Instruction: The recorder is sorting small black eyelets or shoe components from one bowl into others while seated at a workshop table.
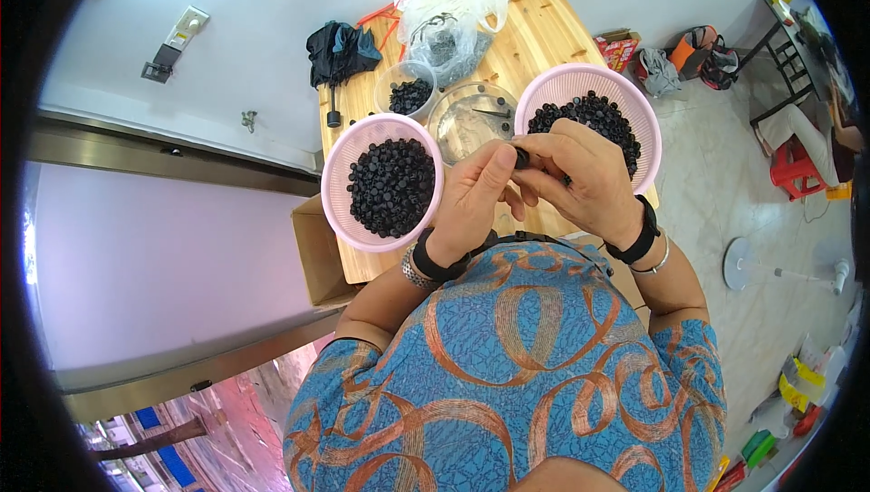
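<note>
My left hand [473, 193] is closed, its thumb and fingers gripping a small black round part [521, 158] in front of my body. From the other side, the pinched thumb and fingers of my right hand [584, 179] meet the same part; my fingertips partly cover it. To the left stands a pink basket [330, 186] heaped with small black round pieces [391, 188]. Another pink basket [645, 102] with similar black pieces stands at the right, partly hidden behind my right hand. Beyond my hands is a clear round lid or dish [462, 120] with a thin dark tool on it.
A clear tub [384, 84] of black pieces stands behind the left basket on the wooden table [535, 16]. Plastic bags [458, 7] lie at the far end, with a folded dark umbrella [340, 55] at the far left. A cardboard box [317, 252] sits below the left edge.
</note>
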Tool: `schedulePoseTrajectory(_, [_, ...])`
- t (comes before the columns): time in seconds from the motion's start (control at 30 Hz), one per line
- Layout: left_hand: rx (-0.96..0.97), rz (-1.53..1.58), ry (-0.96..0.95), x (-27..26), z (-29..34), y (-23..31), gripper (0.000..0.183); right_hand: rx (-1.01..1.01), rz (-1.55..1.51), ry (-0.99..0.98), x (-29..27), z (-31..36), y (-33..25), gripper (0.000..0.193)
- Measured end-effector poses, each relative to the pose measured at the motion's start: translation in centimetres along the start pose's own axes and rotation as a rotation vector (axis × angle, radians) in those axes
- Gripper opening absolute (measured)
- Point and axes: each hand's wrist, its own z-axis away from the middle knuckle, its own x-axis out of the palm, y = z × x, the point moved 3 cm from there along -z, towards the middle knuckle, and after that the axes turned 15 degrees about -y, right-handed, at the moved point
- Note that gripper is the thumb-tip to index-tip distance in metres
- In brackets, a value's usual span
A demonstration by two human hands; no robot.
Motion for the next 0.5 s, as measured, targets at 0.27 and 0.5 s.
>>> schedulePoseTrajectory(0.27, [0.101,0.029,0.032,-0.09,0.42,-0.16,0.04,-0.058,0.022,0.024,0.36,-0.01,-0.48,0.024])
schedulePoseTrajectory(0.5, [0.123,0.117,0.047,0.02,0.83,-0.01,0.04,-0.068,-0.025,0.012,0.66,-0.39,-0.81,0.023])
